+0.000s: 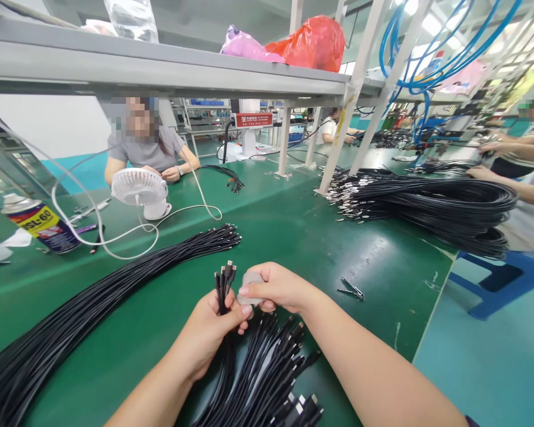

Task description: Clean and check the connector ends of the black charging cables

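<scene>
Several black USB cables (225, 281) stand upright in my left hand (213, 326), their metal plugs pointing up past the fingers. My right hand (278, 287) pinches a light grey cloth or pad (250, 286) beside the plugs. The fingertips of both hands meet at this grey piece; its full shape is partly hidden. Below my hands lies a loose bunch of black cables (267, 367) with their connector ends toward the right. To the left a long bundle of black cables (129, 284) stretches across the green table (302, 249).
A white fan (139, 187), a spray can (42, 222) and a white cord (182, 209) are at the left. Nail clippers (352, 289) lie right of my hands. A big cable pile (418, 198) sits at the right. Co-workers sit across and at right; a shelf (169, 65) hangs overhead.
</scene>
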`<move>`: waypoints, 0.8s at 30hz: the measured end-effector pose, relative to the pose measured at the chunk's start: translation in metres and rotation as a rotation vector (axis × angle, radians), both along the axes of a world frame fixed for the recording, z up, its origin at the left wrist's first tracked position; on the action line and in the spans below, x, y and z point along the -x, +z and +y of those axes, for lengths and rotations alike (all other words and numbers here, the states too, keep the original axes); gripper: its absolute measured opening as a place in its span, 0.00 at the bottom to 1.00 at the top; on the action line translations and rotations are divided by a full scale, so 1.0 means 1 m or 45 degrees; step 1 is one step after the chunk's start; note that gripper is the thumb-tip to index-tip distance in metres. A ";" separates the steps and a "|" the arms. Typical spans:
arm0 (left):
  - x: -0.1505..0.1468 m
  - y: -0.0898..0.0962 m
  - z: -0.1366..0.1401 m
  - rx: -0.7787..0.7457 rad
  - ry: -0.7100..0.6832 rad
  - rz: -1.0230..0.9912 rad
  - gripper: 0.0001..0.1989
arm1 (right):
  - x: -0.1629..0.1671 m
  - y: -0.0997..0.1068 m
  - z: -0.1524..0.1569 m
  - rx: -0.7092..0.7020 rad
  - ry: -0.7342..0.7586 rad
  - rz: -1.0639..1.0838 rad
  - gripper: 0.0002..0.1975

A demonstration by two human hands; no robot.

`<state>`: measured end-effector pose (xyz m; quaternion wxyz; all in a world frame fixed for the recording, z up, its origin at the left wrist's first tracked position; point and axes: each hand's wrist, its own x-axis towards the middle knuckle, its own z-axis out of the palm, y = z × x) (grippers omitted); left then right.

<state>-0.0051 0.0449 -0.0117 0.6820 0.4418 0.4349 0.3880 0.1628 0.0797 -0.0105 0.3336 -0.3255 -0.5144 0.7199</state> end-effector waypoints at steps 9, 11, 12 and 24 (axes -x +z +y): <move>-0.001 0.007 0.000 -0.016 0.056 0.016 0.24 | -0.005 0.008 0.001 -0.021 -0.073 0.021 0.24; -0.002 0.008 -0.001 -0.016 0.059 0.010 0.25 | -0.006 0.007 0.003 -0.023 -0.163 0.060 0.25; -0.002 0.008 -0.001 -0.015 0.059 0.006 0.25 | -0.007 0.006 0.004 -0.028 -0.206 0.082 0.24; -0.001 0.003 0.000 -0.033 0.024 0.027 0.23 | -0.005 -0.002 0.004 -0.142 -0.118 0.018 0.20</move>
